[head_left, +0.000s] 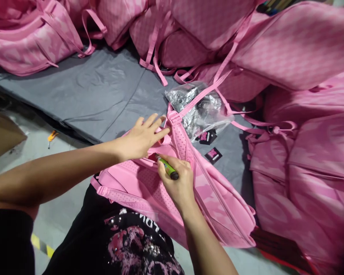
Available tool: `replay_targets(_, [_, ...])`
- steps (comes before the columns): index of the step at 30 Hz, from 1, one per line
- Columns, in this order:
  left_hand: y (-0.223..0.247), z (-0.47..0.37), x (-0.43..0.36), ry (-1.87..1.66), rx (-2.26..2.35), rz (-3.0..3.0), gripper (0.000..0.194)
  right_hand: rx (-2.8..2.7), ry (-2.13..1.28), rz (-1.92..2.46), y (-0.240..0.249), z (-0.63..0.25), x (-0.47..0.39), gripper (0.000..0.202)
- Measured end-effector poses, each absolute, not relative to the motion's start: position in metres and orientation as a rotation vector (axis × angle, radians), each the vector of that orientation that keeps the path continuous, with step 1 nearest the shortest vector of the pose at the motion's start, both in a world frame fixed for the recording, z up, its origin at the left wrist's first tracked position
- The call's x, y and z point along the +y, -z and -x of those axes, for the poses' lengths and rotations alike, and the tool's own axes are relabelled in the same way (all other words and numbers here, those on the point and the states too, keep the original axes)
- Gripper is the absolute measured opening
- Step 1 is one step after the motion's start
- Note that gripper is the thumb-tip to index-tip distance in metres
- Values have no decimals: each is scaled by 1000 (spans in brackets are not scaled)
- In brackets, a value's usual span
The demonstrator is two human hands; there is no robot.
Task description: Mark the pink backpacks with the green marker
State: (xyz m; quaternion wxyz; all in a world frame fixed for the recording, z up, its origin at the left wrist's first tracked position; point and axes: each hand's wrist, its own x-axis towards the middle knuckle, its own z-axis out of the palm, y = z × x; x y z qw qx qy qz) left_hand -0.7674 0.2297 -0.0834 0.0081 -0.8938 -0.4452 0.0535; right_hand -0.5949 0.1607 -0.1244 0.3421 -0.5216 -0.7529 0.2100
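A pink backpack [149, 183] with dotted padded straps lies tilted across my lap and the table edge. My right hand [179, 181] is closed around a green marker [168, 167] with a black end. The marker's front end points at the bag's upper back panel, near the base of the straps; its tip is partly hidden. On the upper part of the bag lies my left hand [141, 139], fingers stretched out and spread, just ahead of the marker. Beyond the bag sits a clear plastic bag [200, 107] with dark contents, beside two small black tags [213, 155] with pink prints.
Several pink bags [281, 46] are heaped along the back and right of the grey-covered table [103, 91]. Loose straps [212, 89] trail across it. A camouflage-pattern pink bag [31, 42] stands at the far left. On the floor are an orange-handled tool [52, 135] and a cardboard box [2, 133].
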Motion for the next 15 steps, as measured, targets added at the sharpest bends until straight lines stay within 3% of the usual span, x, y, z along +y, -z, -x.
replay_targets(4, [74, 765, 223, -389, -1602, 2683, 102, -1965, -591, 1280, 127, 605, 162, 17])
replay_targets(15, [76, 761, 225, -426, -1540, 2632, 89, -1921, -553, 1273, 138, 605, 162, 20])
